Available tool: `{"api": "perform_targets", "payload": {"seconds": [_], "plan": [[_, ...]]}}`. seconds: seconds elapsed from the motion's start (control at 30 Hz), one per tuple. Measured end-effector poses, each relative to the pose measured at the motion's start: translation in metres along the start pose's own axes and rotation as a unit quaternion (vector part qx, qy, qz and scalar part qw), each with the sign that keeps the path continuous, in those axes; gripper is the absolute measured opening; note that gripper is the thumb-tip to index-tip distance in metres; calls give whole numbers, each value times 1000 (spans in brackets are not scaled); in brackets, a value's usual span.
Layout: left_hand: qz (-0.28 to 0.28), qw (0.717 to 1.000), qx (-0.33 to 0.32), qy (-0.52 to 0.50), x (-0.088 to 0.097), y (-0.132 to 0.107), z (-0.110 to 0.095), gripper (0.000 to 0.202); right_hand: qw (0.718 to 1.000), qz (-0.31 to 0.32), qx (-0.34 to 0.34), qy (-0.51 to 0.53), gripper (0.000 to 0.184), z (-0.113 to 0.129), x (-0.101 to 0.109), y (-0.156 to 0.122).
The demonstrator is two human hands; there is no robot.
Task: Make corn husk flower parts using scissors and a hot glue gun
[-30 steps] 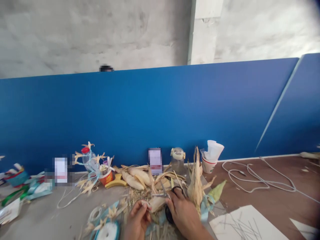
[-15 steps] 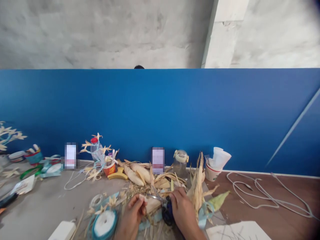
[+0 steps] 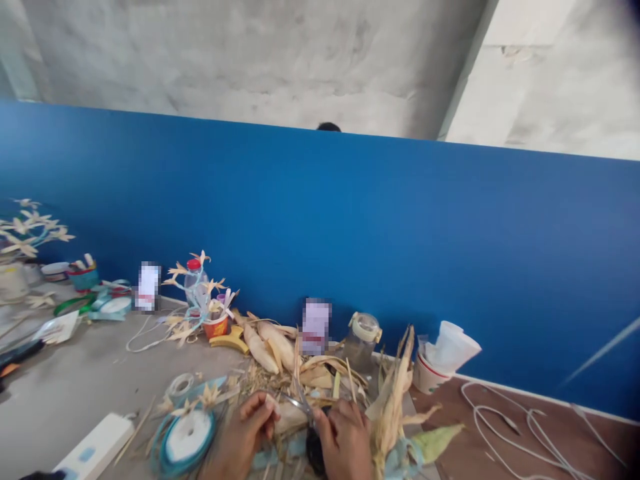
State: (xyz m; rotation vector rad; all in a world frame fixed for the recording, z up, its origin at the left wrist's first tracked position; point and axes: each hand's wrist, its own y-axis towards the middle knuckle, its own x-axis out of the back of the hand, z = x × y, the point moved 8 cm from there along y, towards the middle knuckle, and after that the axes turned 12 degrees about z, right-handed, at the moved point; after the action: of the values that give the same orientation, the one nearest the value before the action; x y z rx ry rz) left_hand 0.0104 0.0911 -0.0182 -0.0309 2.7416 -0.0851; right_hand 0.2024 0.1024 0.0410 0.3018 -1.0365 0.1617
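Observation:
My right hand (image 3: 345, 437) is closed around dark-handled scissors (image 3: 301, 404), whose metal blades point left and away from me, parted. Just left of the blades, my left hand (image 3: 249, 430) pinches something small and pale between thumb and forefinger; it is too small to name. Below and around both hands lie dry corn husk scraps (image 3: 295, 420) and light blue ribbon. A spool of blue ribbon (image 3: 189, 437) lies left of my left hand, with small husk flowers (image 3: 207, 398) beside it. A tall bunch of dry husks (image 3: 395, 400) stands right of my right hand.
Behind the hands are whole husks (image 3: 280, 343), a phone (image 3: 316, 327), a clear jar (image 3: 363, 340) and a yellow curved object (image 3: 230, 340). A paper cup (image 3: 433, 373) and white cables (image 3: 500, 413) are right, a power strip (image 3: 95, 447) left. A blue partition (image 3: 320, 220) stands behind.
My view has tilted and shifted, so the desk slopes down to the right. Both hands appear slightly further left in view, still holding the scissors and the small pale thing.

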Motion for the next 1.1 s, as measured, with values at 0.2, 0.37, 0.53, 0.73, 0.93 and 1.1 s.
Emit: {"api": "perform_targets", "payload": {"seconds": [0.2,0.37,0.53,0.73,0.93,1.1], "plan": [[6,1000,-21,8,0,1,-3,37,982,-78,65,159,40,-15,-8,-2],[-3,999,-33,10,1,1,-8,38,979,-49,17,197,58,-25,-11,-3],[-6,999,-46,-6,-2,2,-17,42,988,16,49,147,75,-9,8,0],[4,998,-65,-22,-2,6,-22,42,984,-30,93,149,64,-4,32,4],[-2,997,-82,10,0,9,-28,42,983,2,63,172,45,-8,31,13],[17,996,-78,34,-7,10,-23,41,991,127,10,-36,43,6,13,6]]}}
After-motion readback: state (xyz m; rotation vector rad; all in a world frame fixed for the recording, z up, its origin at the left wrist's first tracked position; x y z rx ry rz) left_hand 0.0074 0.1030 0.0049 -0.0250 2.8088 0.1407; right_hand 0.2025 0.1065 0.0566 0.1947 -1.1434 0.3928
